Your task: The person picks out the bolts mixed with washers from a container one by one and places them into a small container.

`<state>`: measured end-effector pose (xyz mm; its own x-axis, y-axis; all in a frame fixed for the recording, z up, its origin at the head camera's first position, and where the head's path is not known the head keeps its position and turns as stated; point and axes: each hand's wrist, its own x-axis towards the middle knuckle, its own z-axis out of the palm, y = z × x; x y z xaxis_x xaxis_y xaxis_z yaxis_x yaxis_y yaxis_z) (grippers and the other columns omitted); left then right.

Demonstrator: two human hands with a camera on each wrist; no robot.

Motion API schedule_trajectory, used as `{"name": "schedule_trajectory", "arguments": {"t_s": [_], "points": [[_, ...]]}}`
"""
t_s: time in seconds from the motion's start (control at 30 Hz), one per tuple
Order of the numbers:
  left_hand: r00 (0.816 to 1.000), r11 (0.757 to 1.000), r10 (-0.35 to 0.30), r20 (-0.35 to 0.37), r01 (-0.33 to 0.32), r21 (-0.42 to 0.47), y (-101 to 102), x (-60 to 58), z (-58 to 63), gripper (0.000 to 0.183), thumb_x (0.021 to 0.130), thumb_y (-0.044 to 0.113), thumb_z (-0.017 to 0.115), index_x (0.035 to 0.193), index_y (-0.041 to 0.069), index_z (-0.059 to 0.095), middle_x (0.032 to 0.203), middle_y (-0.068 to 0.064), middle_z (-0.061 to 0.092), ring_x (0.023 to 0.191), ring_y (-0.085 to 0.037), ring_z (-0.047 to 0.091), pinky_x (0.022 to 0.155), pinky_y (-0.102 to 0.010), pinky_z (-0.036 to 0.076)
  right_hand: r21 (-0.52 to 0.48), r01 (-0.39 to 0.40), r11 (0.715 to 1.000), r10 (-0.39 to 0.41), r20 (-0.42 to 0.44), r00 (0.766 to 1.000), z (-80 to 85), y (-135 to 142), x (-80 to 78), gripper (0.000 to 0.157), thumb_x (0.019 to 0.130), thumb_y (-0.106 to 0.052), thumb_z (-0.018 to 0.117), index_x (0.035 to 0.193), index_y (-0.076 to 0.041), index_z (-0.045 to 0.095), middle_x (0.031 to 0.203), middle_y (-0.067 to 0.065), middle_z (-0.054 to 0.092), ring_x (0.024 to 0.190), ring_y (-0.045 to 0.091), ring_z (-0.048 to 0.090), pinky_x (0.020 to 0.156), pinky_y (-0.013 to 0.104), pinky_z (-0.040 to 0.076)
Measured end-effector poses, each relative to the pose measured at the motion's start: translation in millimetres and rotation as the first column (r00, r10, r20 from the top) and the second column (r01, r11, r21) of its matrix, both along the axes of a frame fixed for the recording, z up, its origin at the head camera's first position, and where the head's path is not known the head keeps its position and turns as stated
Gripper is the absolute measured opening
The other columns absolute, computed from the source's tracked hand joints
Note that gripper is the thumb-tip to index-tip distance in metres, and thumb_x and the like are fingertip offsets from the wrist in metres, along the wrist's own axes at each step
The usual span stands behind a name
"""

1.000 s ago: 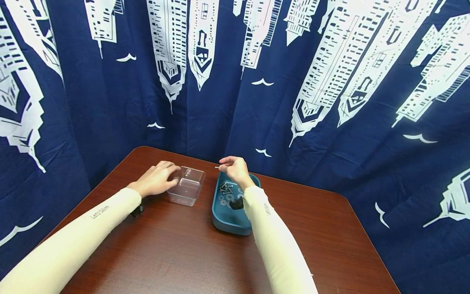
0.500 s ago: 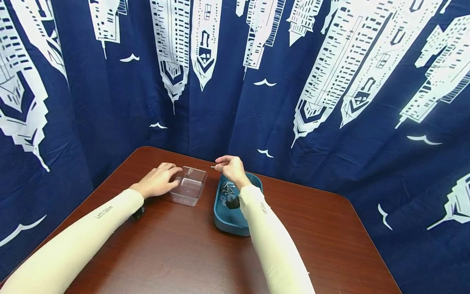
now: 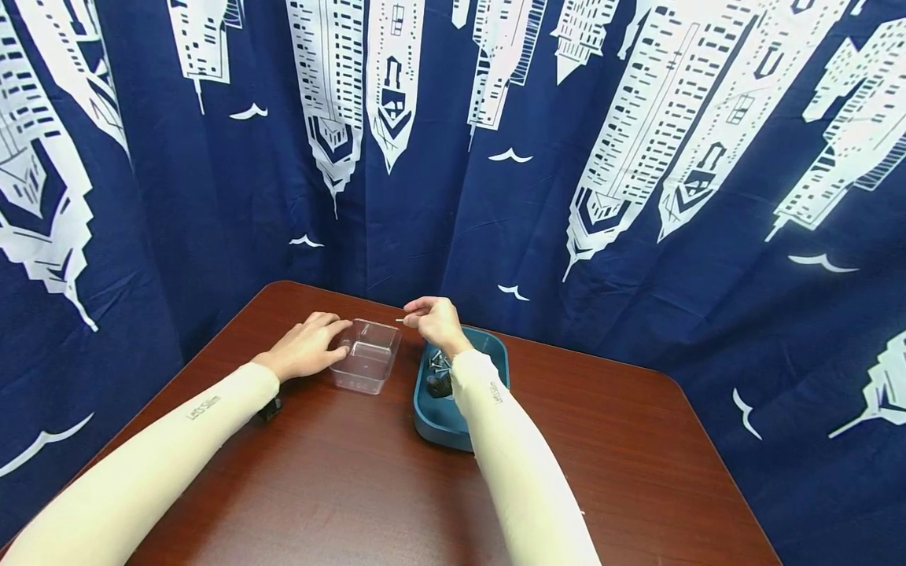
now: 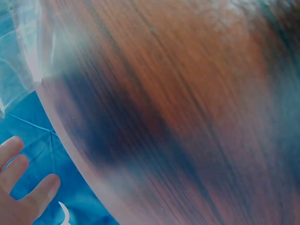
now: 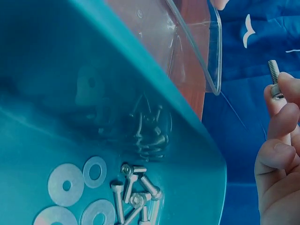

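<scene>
Between thumb and fingertips my right hand (image 3: 435, 324) pinches a socket-head bolt (image 5: 274, 72), whose threaded shank sticks out past the fingers. That hand is above the far end of a blue tray (image 3: 440, 437), near the right side of a clear plastic container (image 3: 368, 384). At the container's left side rests my left hand (image 3: 303, 347), fingers spread at the rim. The left wrist view catches only its fingers (image 4: 44, 192) at the corner. Inside the tray lie several more bolts (image 5: 119, 201) and flat washers (image 5: 65, 184), partly hidden by the right wrist in the head view.
A brown wooden table (image 3: 318, 472) carries both containers, close to its far edge. Behind it hangs a dark blue curtain (image 3: 425, 236) with white building prints. Each wrist wears a small black camera.
My right hand has moved left with the bolt, from over the tray toward the clear container. My left hand stays at the container's left side.
</scene>
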<state>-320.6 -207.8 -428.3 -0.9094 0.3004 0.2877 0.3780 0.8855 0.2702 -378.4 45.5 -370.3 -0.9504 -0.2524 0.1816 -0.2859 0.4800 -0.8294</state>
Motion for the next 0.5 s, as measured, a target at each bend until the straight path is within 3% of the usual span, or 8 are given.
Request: {"name": "schedule_trajectory", "arguments": {"t_s": [0.5], "points": [[1.0,1.0,-0.016,0.019,0.017,-0.014,1.1,1.1,5.2,0.058,0.094,0.034,0.066,0.144,0.008,0.055,0.139,-0.023,0.053,0.132,-0.039,0.044,0.1,-0.063,0.043,0.057,-0.038,0.998,0.039,-0.008,0.999,1.6,-23.1,1.1,0.015,0.081,0.0,0.076,0.096,-0.004,0.077,0.087,0.01,0.078,0.068,0.006,0.064,0.062,0.017,0.047]]}}
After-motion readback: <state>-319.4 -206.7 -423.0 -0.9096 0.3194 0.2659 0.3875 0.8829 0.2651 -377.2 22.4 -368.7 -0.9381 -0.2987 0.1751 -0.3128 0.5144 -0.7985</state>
